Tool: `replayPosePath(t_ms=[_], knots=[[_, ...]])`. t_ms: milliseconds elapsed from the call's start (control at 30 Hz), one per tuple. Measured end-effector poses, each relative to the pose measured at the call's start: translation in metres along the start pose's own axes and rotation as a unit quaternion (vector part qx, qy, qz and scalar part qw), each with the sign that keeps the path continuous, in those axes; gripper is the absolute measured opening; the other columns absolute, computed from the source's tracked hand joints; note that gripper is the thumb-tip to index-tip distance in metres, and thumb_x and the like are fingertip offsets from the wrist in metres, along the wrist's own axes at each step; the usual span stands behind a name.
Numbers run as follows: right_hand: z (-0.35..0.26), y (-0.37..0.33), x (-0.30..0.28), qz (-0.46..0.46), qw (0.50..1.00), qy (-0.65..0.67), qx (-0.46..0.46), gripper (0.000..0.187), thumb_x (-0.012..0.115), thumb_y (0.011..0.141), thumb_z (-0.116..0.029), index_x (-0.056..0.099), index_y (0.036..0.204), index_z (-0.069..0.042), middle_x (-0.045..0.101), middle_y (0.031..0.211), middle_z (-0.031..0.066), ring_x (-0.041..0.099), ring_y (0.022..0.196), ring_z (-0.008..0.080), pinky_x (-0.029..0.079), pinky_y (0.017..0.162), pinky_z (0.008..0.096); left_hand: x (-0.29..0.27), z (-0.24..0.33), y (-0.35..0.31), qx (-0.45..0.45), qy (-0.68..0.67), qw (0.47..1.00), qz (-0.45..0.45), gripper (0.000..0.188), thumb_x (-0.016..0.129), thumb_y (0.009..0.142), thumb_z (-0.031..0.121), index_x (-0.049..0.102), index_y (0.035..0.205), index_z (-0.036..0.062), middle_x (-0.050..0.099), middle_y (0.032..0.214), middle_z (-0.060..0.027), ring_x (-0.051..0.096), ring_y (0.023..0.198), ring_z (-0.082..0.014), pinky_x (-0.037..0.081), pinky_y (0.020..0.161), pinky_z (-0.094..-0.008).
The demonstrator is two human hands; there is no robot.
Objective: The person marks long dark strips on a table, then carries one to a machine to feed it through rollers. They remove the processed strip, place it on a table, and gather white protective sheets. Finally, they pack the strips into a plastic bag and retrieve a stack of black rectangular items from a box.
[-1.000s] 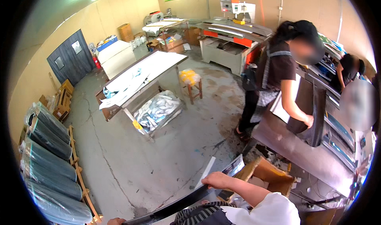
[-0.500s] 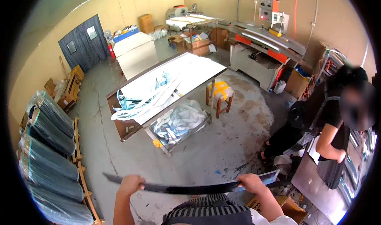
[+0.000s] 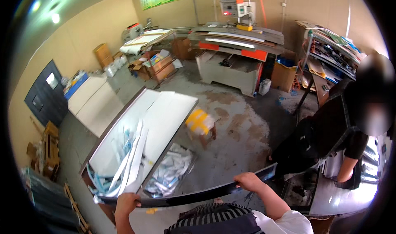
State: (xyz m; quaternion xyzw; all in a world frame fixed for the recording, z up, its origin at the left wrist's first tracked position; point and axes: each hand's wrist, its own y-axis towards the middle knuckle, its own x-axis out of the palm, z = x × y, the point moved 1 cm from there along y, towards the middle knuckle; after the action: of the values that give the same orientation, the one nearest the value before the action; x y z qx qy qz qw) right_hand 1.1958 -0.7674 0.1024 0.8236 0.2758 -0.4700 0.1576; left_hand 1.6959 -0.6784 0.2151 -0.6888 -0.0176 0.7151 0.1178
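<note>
The left hand [image 3: 128, 202] and right hand [image 3: 248, 181] both grip the long black strip [image 3: 189, 197], which runs left to right, left hand nearer the desk [image 3: 163, 120]

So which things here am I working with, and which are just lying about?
In use:
- left hand
- right hand
- long dark strip, gripped by both

Apparently lying about:
- loose pale strips on the table
- yellow-topped stool
- cardboard box beside the machine
</note>
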Motion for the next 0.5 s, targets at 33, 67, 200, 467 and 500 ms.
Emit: replayPosePath(t_ms=[33,67,200,467,500], knots=[[0.010,0.025,-0.013,-0.003,1.000,0.001,-0.007,0.020,0.068,0.074,-0.016,0.058,0.090,-0.007,0.062,0.083,0.0121,0.060,0.084,0.0345,0.046,0.069,0.0439,-0.002,-0.005,0.021,-0.021,-0.041,0.999,0.007,0.016,0.074,0.063,0.025,0.068,0.070,0.0114,0.061,0.069,-0.0097,0.062,0.070,-0.0319,0.047,0.064,-0.0430],[0.021,0.050,-0.024,-0.007,1.000,0.002,-0.016,0.019,0.067,0.075,-0.015,0.057,0.090,-0.007,0.062,0.083,0.0120,0.060,0.084,0.0345,0.046,0.069,0.0442,-0.005,-0.013,0.042,-0.026,-0.027,0.999,0.002,0.016,0.075,0.062,0.025,0.069,0.070,0.0119,0.062,0.068,-0.0094,0.062,0.069,-0.0315,0.047,0.063,-0.0426],[0.082,0.142,-0.062,-0.026,0.999,-0.010,-0.024,0.017,0.065,0.076,-0.013,0.055,0.088,-0.007,0.062,0.082,0.0112,0.060,0.082,0.0346,0.045,0.066,0.0447,-0.032,-0.017,0.132,-0.061,-0.049,0.997,0.015,0.021,0.079,0.056,0.024,0.072,0.073,0.0137,0.062,0.067,-0.0081,0.062,0.067,-0.0297,0.047,0.062,-0.0411],[0.185,0.237,-0.167,0.028,0.996,-0.053,0.070,0.021,0.066,0.075,-0.014,0.058,0.093,-0.008,0.063,0.087,0.0102,0.060,0.086,0.0331,0.047,0.071,0.0433,-0.092,-0.007,0.391,0.054,-0.061,0.994,0.073,0.016,0.076,0.058,0.015,0.071,0.072,0.0107,0.061,0.068,-0.0096,0.061,0.068,-0.0298,0.047,0.062,-0.0414],[0.198,0.235,-0.183,0.038,0.993,-0.058,0.097,0.021,0.067,0.074,-0.014,0.058,0.093,-0.008,0.063,0.086,0.0102,0.060,0.086,0.0331,0.047,0.072,0.0429,-0.097,0.000,0.432,0.079,-0.060,0.993,0.063,0.014,0.075,0.060,0.014,0.070,0.072,0.0110,0.061,0.069,-0.0089,0.060,0.067,-0.0296,0.047,0.063,-0.0412]])
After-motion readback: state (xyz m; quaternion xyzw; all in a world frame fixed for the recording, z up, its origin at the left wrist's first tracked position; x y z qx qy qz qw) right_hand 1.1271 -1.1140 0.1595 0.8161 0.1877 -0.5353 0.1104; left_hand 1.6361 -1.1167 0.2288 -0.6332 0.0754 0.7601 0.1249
